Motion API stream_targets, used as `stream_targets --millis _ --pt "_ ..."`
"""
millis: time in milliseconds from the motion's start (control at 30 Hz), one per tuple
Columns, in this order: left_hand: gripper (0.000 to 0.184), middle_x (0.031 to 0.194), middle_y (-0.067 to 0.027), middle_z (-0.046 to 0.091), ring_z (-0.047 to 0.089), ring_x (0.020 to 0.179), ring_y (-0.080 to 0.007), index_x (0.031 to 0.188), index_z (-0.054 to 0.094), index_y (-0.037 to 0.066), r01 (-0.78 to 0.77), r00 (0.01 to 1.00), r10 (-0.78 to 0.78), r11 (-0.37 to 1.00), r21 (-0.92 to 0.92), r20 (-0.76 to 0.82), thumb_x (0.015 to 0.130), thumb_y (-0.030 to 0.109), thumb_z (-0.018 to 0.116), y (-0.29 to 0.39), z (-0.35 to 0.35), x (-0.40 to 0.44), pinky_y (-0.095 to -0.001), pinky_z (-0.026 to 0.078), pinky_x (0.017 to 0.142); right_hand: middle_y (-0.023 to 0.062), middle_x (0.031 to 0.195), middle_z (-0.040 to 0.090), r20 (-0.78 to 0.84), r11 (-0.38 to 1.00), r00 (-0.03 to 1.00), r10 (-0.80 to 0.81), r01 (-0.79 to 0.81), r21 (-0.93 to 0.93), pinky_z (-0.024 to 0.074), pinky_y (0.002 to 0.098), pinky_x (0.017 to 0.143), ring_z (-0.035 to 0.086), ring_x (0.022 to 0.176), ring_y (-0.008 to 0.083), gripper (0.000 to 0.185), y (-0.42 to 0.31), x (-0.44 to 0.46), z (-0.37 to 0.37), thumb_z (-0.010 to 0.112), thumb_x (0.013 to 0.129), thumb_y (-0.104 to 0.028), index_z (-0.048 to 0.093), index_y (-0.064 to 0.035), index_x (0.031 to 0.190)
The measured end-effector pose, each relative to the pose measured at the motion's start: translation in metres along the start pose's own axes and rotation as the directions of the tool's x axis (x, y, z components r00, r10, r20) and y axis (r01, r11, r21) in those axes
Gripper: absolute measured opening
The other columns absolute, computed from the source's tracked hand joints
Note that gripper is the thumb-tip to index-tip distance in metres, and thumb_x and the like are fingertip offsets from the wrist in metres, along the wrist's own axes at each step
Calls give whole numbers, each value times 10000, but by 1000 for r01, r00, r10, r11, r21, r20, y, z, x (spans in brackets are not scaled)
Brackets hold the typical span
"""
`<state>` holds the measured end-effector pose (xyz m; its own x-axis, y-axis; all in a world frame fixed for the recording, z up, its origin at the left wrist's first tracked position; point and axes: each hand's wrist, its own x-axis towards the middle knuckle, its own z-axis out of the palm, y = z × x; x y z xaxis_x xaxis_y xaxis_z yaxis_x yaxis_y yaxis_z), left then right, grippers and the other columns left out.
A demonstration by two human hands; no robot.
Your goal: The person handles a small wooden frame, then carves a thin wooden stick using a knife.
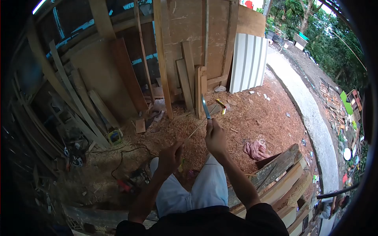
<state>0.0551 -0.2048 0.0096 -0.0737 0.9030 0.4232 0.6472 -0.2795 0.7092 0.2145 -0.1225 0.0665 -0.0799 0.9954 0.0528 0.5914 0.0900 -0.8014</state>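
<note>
Knife and thin stick are both held out past the knees, over shavings-covered ground. Room: open ground ahead-right, out to the edge of the concrete path. Tighter elsewhere: stacked planks beside the right thigh, leaning boards against the plywood wall in front. Right hand: fist wrapped on the knife handle, blade sticking up past it. Left hand: fingers pinching the stick's near end. Stick slants from there toward the right fist; can't tell if it touches the blade.
</note>
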Motion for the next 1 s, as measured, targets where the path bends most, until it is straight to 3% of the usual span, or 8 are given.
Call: stream_targets --millis 33,100,233,467,533,767,833,1000 --pt "152 626 -135 547 566 563 -317 948 562 63 2 1000 -2 1000 1 -5 898 187 490 -2 0 0 -394 407 486 188 621 539 3 1000 1000 -4 4 -1 419 445 496 569 574 345 147 11 -7 11 467 874 -146 489 -32 784" --pt "148 621 -131 544 564 554 -306 925 558 64 -12 1000 12 1000 21 -4 901 191 488 -8 2 4 -385 407 483 183 567 513 21 778 781 -625 624 -71 407 444 462 551 516 351 197 28 -29 39 409 906 -183 478 -30 802" --pt "149 610 -125 542 565 542 -296 907 555 66 -42 998 44 998 41 -40 907 194 478 -6 2 0 -374 407 475 210 632 534 37 955 955 -295 296 -19 429 452 487 564 578 367 120 25 -13 20 432 859 -84 504 -31 779" --pt "149 629 -108 572 586 560 -288 889 555 77 -9 1000 9 1000 13 18 913 194 465 -3 -6 4 -373 428 483 234 622 535 55 829 828 -558 559 0 417 458 480 550 546 389 178 33 -16 30 402 896 -151 512 -24 839" --pt "148 630 -106 577 590 564 -287 892 556 77 8 1000 -8 1000 2 22 913 191 465 -2 -6 0 -376 432 485 243 628 537 -36 993 992 -117 116 -28 417 477 497 554 559 398 209 14 4 8 403 913 -187 499 -12 849" --pt "126 612 -116 569 590 562 -301 883 553 73 50 999 -50 998 39 0 896 179 487 -13 -3 -12 -395 427 479 238 611 534 91 967 972 -218 227 -115 407 500 515 548 581 425 217 31 -4 8 400 925 -227 473 -27 878" --pt "120 611 -119 566 588 559 -303 892 557 74 38 999 -38 998 50 -10 892 176 493 -10 -3 -11 -397 424 475 221 508 470 6 931 937 -350 348 -109 349 469 439 498 458 410 268 30 -5 11 374 942 -235 459 -25 800" --pt "118 607 -117 558 582 556 -306 920 562 79 37 998 -39 999 40 47 888 174 500 0 -6 -9 -393 419 468 211 548 509 -15 985 985 -169 169 -14 415 450 474 547 493 368 238 31 4 -3 395 921 -207 509 -17 835"
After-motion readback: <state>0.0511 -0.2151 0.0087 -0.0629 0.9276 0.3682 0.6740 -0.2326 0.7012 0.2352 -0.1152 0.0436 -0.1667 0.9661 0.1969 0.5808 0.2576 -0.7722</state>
